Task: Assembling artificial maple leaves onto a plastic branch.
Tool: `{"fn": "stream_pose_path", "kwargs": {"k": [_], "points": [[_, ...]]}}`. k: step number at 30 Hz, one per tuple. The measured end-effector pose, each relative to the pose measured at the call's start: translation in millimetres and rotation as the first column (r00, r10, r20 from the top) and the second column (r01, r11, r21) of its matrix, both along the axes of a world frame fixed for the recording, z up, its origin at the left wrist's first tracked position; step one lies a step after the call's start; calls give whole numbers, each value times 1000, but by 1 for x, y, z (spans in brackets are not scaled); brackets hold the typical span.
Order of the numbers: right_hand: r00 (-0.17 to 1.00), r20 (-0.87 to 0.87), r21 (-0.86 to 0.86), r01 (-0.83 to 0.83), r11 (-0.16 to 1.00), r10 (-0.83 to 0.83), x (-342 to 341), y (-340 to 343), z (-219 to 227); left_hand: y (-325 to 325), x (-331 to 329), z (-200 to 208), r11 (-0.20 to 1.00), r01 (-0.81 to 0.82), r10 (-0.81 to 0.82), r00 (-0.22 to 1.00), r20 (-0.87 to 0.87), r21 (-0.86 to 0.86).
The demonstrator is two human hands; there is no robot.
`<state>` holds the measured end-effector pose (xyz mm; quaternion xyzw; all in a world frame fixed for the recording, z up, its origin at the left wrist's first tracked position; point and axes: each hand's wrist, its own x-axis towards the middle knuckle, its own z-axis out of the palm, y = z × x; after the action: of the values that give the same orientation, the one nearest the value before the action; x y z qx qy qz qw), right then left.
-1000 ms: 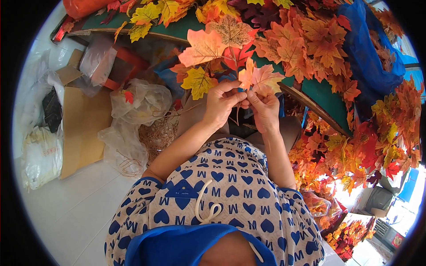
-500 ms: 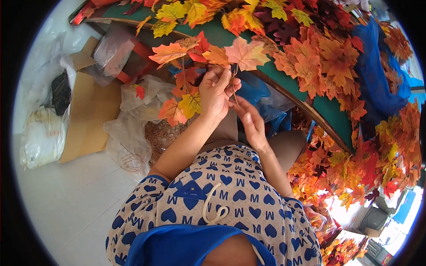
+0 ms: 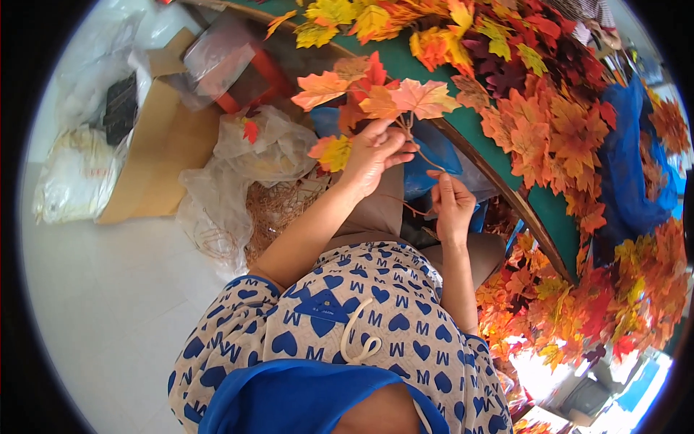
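Note:
My left hand (image 3: 370, 158) grips a sprig of artificial maple leaves (image 3: 423, 100), coloured orange, pink, red and yellow, by its stems just under the leaves. From there a thin brown stem (image 3: 426, 157) runs down to my right hand (image 3: 453, 208), whose thumb and fingers are pinched on it. A loose length of the same brown strand (image 3: 405, 204) curves left and down from the right hand. The leaves hang above and to the left of my left hand, in front of the table's edge. The fingers partly hide where the stems meet.
A green table (image 3: 463, 134) with a wooden edge curves ahead, heaped with maple leaves (image 3: 535, 137). A blue plastic bag (image 3: 625, 166) lies at right. Leftward are a cardboard box (image 3: 163, 159), a clear plastic bag (image 3: 271, 148) and a bundle of brown strands (image 3: 271, 217).
My right hand has moved right and away from my left, drawing the brown stem out between them. The left hand and leaves sit slightly farther right in the view, which has shifted.

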<state>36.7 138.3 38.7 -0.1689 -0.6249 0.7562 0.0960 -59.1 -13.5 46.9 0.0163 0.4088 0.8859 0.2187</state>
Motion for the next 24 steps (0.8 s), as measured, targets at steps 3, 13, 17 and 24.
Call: {"fn": "stream_pose_path", "kwargs": {"k": [3,13,17,24], "points": [[999,-8,-8,34,999,-34,-6,0,-1,4,7,-9,999,35,-35,999,4,2],[937,-339,822,253,510,82,-6,-13,-2,14,44,-18,993,119,-120,962,244,19],[950,-161,987,152,54,266,2,-14,-18,12,39,-14,995,96,-90,955,282,-8],[919,-303,849,141,509,251,11,-9,-12,5,36,-34,992,86,-106,960,261,88]]}}
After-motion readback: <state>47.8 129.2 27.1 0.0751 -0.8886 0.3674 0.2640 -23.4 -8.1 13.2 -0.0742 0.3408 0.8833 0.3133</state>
